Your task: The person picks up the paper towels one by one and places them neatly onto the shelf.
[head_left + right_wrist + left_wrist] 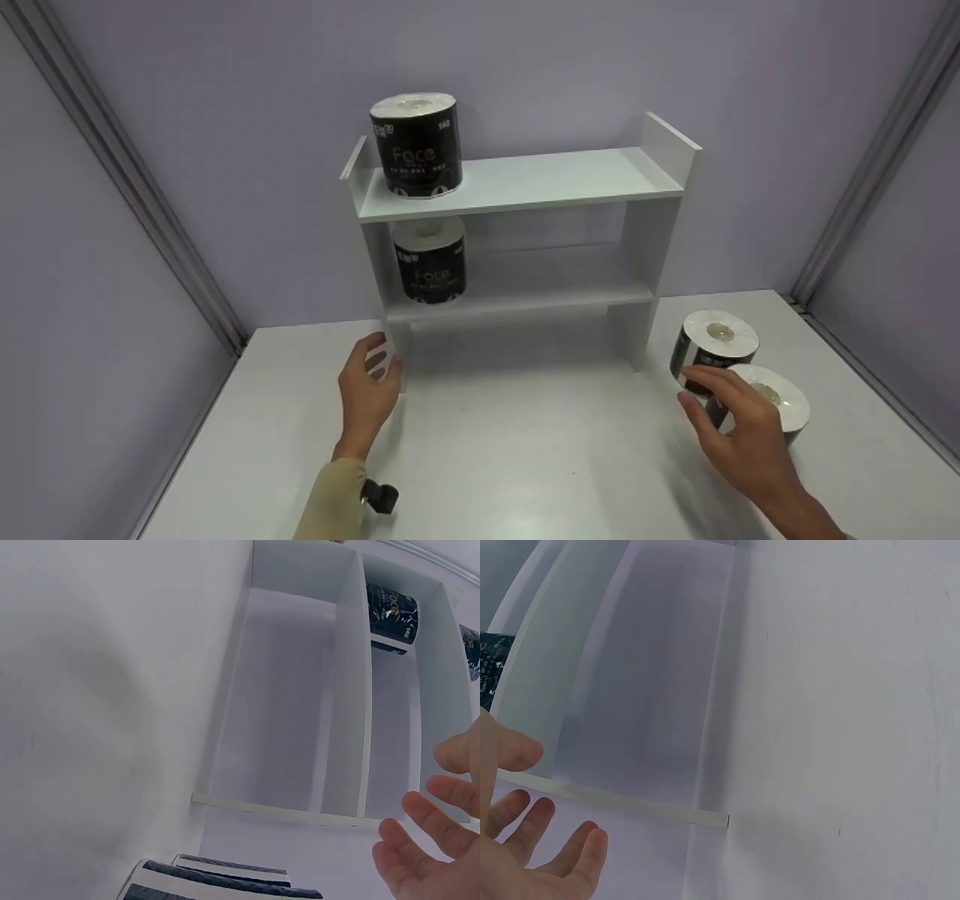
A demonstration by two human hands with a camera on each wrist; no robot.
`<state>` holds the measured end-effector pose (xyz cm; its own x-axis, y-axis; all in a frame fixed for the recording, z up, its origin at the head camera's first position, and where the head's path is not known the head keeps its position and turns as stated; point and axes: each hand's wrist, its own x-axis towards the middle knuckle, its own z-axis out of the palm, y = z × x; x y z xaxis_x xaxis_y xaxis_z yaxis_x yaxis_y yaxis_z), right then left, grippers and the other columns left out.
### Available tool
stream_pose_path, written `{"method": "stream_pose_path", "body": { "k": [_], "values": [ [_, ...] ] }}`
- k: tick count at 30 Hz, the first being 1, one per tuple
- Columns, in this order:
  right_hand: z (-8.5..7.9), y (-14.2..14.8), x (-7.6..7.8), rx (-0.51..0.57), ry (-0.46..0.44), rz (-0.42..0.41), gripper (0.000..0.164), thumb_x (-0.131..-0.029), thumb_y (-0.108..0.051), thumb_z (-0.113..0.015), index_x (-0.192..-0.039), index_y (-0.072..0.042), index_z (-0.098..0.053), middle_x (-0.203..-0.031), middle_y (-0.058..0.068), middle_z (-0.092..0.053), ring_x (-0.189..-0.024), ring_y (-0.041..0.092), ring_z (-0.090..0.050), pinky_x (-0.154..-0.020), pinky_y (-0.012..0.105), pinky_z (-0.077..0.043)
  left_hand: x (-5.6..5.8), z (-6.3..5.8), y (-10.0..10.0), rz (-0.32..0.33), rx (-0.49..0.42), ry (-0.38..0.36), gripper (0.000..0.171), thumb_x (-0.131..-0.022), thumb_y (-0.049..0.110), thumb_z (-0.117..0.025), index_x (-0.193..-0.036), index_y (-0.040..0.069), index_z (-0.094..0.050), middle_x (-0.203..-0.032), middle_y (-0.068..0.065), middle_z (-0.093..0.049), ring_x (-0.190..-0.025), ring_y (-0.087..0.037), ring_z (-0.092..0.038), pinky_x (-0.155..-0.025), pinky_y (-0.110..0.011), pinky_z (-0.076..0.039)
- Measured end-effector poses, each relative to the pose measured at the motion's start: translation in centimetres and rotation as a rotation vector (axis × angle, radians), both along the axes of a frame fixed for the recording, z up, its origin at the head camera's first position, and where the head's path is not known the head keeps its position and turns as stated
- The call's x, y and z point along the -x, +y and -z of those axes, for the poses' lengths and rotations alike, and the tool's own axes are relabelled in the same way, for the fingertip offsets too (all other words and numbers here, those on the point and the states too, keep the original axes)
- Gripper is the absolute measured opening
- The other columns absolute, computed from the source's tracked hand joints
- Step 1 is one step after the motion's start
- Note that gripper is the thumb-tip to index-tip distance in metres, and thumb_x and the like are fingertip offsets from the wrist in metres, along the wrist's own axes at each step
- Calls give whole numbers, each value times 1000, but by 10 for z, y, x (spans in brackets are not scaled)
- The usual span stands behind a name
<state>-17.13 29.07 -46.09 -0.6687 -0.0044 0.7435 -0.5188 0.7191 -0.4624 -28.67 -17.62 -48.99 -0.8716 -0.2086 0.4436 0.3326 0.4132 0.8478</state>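
Left grip (369, 394) spread by shelf (555, 176), right grip (739, 435) loosely spread beside front roll (787, 401) and rear roll (712, 349), near counter (510, 465) right edge; stray nudge could've knocked one into the other

Paper rolls (417, 146) wear glossy wrappers (433, 275); the shelf (555, 178) looks smooth, the table (517, 465) faintly shiny.

a plain lilac back wall (247, 150) rises behind a white table (495, 457). a left wall (82, 315) and a right wall (900, 322), both greyish and bare, flank it. grey metal strips (124, 165) run down the two corners. the light is soft, with a pale glare on the table's near part and faint, blurred shadows.
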Motion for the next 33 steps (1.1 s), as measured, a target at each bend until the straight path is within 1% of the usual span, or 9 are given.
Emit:
{"method": "stream_pose_path", "body": {
  "k": [6,10,15,17,22,29,33],
  "values": [
    [2,7,-1,-17,11,9,42,-87,8,-82,-126,-6,-76,-123,9,-75,-114,-6,-60,-94,3,-45,5,8,6,1,-85,-49,43,-103,5,-67,-145,0,-58,-148,-22,-60,-130,-46,-66,-106,-52,-59],
    [3,11,-3,-22,8,27,42,-86,9,-83,-125,-5,-77,-124,8,-75,-113,-5,-60,-95,2,-44,9,16,7,4,-113,-70,43,-104,4,-64,-146,-1,-57,-149,-24,-58,-130,-48,-65,-106,-51,-59],
    [4,14,-3,-38,15,39,43,-84,10,-84,-124,-3,-76,-123,10,-75,-117,-4,-59,-101,2,-40,11,20,3,-30,-133,-100,42,-105,7,-64,-147,1,-59,-149,-21,-59,-130,-45,-66,-104,-49,-60],
    [4,16,-2,-41,21,30,44,-84,10,-84,-125,-3,-76,-123,11,-74,-118,-5,-59,-103,2,-40,12,20,1,-43,-143,-100,42,-105,7,-64,-146,2,-60,-149,-20,-61,-129,-44,-67,-103,-48,-61],
    [2,21,-3,-39,26,17,46,-84,12,-83,-127,-4,-76,-123,11,-73,-122,-9,-56,-104,1,-41,12,18,1,-42,-149,-92,41,-104,6,-66,-145,1,-62,-149,-19,-62,-128,-43,-68,-101,-45,-62],
    [2,25,-4,-50,24,22,44,-86,11,-82,-127,-3,-75,-123,12,-73,-123,-11,-55,-104,1,-40,15,18,5,-37,-146,-81,42,-103,5,-66,-144,-2,-61,-148,-24,-61,-128,-46,-67,-105,-48,-60],
    [4,26,-4,-50,30,18,45,-85,11,-82,-127,-2,-75,-121,11,-74,-121,-11,-56,-104,1,-39,14,20,6,-44,-138,-56,42,-102,2,-66,-143,-5,-61,-147,-26,-61,-126,-48,-68,-104,-49,-60]
  ]
}}
